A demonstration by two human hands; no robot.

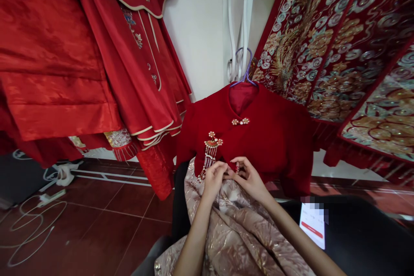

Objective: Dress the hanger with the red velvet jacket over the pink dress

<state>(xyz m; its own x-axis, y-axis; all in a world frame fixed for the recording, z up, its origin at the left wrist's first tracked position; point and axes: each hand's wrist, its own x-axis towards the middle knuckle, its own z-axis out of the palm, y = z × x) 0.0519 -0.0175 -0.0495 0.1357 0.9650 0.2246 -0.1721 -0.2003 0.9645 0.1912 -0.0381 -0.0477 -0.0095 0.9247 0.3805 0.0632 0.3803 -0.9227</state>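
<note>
A dark red velvet top [265, 142] hangs before me on a purple hanger [246, 71]. Pearl flower clasps [241, 121] close its collar, and a beaded tassel brooch [211, 151] decorates the chest. Below it, shiny champagne-coloured brocade [239, 228] spreads over my lap. My left hand [216, 177] is closed in a pinch at the top's lower front, just right of the tassel. Close beside it, my right hand [248, 180] pinches too, thumb and fingertips meeting near a small beaded bit. What exactly the fingertips hold is too small to make out.
Red garments [129, 51] hang at the left, and heavily embroidered ones [336, 51] at the right. A lit phone [312, 226] lies on a dark surface by my right arm. White cables [35, 220] and a power strip [51, 197] are on the tiled floor.
</note>
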